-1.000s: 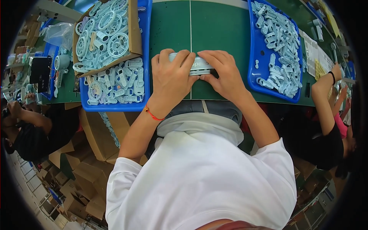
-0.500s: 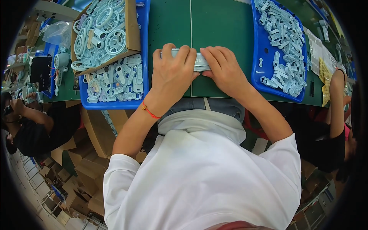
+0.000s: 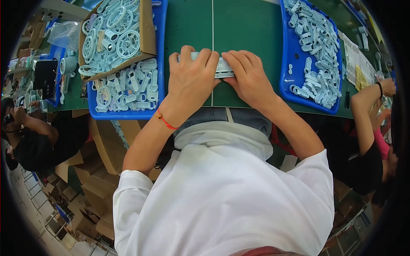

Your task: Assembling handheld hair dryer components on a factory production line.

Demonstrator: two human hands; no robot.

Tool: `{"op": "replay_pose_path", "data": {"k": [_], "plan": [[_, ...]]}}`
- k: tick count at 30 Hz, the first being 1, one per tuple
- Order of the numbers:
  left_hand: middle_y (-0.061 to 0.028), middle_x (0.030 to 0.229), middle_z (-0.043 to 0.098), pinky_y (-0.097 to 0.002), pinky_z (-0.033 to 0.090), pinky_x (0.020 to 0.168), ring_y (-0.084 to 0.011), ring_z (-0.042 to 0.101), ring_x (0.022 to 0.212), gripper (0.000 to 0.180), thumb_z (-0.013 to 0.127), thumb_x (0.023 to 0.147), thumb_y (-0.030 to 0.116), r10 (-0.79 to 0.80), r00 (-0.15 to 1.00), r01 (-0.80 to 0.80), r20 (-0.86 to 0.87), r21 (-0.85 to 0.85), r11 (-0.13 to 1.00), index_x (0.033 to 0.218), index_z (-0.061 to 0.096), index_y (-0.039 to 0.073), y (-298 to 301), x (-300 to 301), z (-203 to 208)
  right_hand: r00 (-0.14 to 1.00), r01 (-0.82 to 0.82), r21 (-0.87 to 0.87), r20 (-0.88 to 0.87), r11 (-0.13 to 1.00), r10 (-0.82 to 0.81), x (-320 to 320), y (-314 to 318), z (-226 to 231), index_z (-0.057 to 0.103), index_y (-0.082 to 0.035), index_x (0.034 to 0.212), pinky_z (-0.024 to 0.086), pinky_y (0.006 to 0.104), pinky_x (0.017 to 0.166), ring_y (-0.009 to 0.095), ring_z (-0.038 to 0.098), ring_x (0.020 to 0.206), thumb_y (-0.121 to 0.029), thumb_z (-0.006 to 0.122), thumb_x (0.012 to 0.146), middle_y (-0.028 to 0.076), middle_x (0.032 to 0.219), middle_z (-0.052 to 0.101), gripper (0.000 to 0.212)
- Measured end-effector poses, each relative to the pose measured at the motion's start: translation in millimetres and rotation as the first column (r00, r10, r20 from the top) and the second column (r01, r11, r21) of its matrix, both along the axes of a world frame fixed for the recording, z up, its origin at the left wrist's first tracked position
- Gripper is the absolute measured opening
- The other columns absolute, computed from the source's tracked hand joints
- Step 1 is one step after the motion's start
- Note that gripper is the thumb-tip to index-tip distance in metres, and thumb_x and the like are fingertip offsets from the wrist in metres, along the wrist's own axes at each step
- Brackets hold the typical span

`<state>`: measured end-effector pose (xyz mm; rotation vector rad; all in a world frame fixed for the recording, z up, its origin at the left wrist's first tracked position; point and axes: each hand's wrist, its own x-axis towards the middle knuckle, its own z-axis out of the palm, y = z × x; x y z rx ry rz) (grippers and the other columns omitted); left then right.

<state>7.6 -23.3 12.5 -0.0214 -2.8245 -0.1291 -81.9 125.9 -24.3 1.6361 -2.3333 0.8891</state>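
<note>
Over the green tabletop [image 3: 190, 25], both my hands grip one light blue-grey plastic casing [image 3: 223, 69], long and flat-sided, with a seam along its near edge. My left hand [image 3: 192, 74] wraps over its left part, fingers on top, hiding most of that end. My right hand [image 3: 247, 76] closes on the right end, with the thumb at the near side and the fingers over the top. Only the middle of the casing and a sliver near the left fingers show.
At left, a blue tray [image 3: 160, 42] holds light blue plastic parts; a cardboard box [image 3: 147, 32] of ring-shaped parts rests on it. The blue tray [image 3: 287, 83] at right carries many small elongated parts. People sit on both sides; one arm [image 3: 363, 106] reaches onto the table at right.
My hands and the casing have shifted very slightly, and the casing's near edge looks a little tilted. The person at right has moved a forearm outward, away from me.
</note>
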Motion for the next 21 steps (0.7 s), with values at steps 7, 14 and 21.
{"op": "replay_pose_path", "data": {"k": [7, 14, 21], "plan": [[-0.0015, 0.092, 0.058, -0.0405, 0.039, 0.074, -0.0254, 0.05, 0.088, 0.047, 0.079, 0.056, 0.024, 0.008, 1.0, -0.008, -0.008, 0.072, 0.997, 0.097, 0.06, 0.009, -1, 0, 1, 0.996, -0.036, -0.03, 0.081, 0.999, 0.038, -4, 1, 5, 0.05, -0.003, 0.119, 0.04, 0.0402, 0.089, 0.03, 0.05, 0.104, -0.005, 0.071, 0.065, 0.013, 0.112, 0.055, 0.058], [-0.0001, 0.092, 0.06, -0.0379, 0.039, 0.074, -0.0252, 0.05, 0.089, 0.045, 0.078, 0.059, 0.023, -0.018, 0.999, 0.028, -0.051, 0.194, 0.981, 0.099, 0.061, 0.009, -3, 2, 0, 0.957, -0.038, -0.058, 0.285, 0.998, 0.053, -7, 3, 8, 0.055, -0.005, 0.118, 0.042, 0.0371, 0.089, 0.03, 0.052, 0.101, -0.001, 0.071, 0.065, 0.011, 0.112, 0.057, 0.055], [0.0006, 0.095, 0.06, -0.0375, 0.038, 0.075, -0.0252, 0.051, 0.09, 0.046, 0.076, 0.061, 0.025, -0.065, 0.994, 0.081, -0.09, 0.184, 0.98, 0.101, 0.061, 0.009, -9, 0, -1, 0.953, -0.018, -0.148, 0.296, 0.989, 0.061, -8, 5, 8, 0.059, -0.005, 0.114, 0.047, 0.0352, 0.081, 0.028, 0.054, 0.099, -0.006, 0.071, 0.067, 0.011, 0.111, 0.058, 0.048]]}}
